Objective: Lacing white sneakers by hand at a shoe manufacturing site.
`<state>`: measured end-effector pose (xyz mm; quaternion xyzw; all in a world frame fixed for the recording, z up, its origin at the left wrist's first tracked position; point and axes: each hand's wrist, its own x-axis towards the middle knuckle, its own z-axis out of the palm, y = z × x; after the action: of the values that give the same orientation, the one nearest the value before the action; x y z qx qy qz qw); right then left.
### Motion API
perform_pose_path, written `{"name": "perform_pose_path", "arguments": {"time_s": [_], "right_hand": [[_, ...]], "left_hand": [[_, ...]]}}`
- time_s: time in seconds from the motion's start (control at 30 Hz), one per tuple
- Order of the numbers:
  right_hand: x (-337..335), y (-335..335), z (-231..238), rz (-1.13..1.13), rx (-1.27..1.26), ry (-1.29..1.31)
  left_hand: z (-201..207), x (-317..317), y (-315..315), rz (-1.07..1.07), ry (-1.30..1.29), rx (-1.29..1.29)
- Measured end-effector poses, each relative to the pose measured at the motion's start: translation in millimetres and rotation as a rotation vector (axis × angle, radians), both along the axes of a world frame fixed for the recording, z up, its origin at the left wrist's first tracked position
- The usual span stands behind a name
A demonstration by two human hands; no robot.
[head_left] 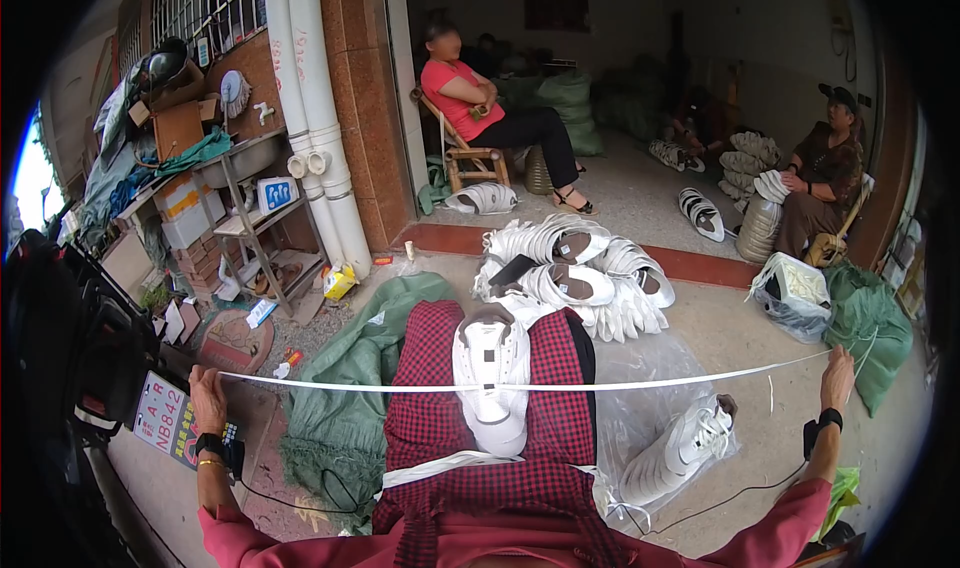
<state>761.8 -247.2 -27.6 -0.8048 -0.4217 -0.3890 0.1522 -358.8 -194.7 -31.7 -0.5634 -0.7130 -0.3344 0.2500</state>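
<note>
A long white shoelace (400, 388) is stretched nearly straight between my two hands, which are spread far apart. My left hand (208, 400) pinches one end at the left. Out at the far right, my right hand (838, 380) is closed on the other end. Below the lace's middle, a white sneaker (502, 423) rests on my lap, over a red-and-black checked apron (430, 438); the lace crosses in front of it. To the right, a white sneaker (675, 448) with laces in it lies on clear plastic.
Ahead is a pile of white shoe uppers (570, 268). Green woven sacks (350, 368) lie left of my legs, with another sack (868, 328) at right. One person (470, 108) sits in the doorway; another (825, 168) handles uppers. Cables run from my wrists.
</note>
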Motion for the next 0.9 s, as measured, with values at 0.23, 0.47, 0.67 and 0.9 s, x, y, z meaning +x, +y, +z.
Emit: {"name": "perform_pose_path", "arguments": {"time_s": [0.23,0.47,0.67,0.9], "right_hand": [[21.0,-13.1,-14.5,-0.059,0.31,-0.333],[-113.2,45.0,-6.2,0.662,0.623,0.572],[-308.1,126.4,-21.6,1.197,0.397,1.198],[-490.5,188.5,-7.3,1.58,0.143,1.511]], "left_hand": [[-15.7,-22.6,12.9,0.098,0.093,0.119],[-9.2,32.7,31.8,-0.054,-0.215,0.384],[-1.1,140.3,79.1,-0.46,-0.769,0.302],[-0.1,291.6,120.7,-1.038,-1.063,-0.04]]}}
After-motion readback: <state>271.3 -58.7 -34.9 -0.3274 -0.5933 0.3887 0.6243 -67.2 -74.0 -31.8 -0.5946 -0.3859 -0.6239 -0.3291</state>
